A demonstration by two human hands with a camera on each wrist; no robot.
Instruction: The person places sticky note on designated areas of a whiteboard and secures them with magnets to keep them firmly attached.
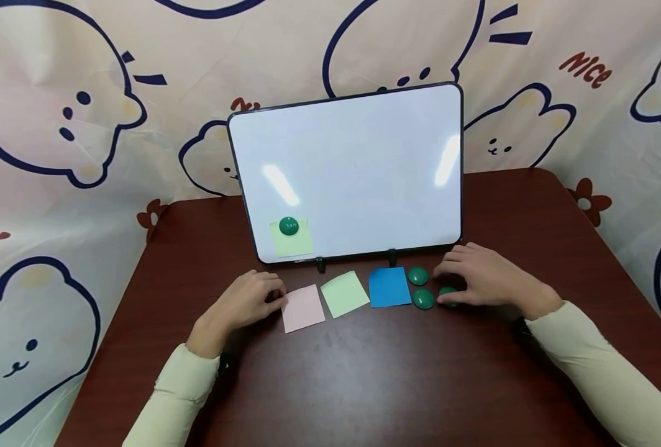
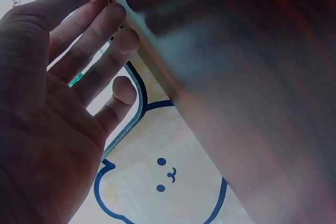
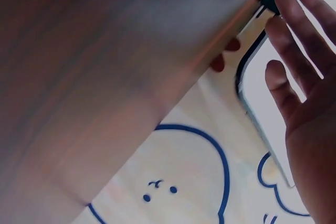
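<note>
A whiteboard (image 1: 358, 167) stands tilted back on the dark brown table (image 1: 364, 372), its frame black. Low in its left corner a green magnet (image 1: 288, 226) pins a pale green note (image 1: 291, 239). In front of the board lie a light green note (image 1: 345, 293) and a blue note (image 1: 389, 287) — side by side, just apart. Right of the blue one sit two green magnets (image 1: 418, 275) (image 1: 422, 298), one behind the other. Behind and around the table hangs a cream cloth (image 1: 56, 155) printed with outlined cartoon animals, small red flowers and the red word "Nice".
</note>
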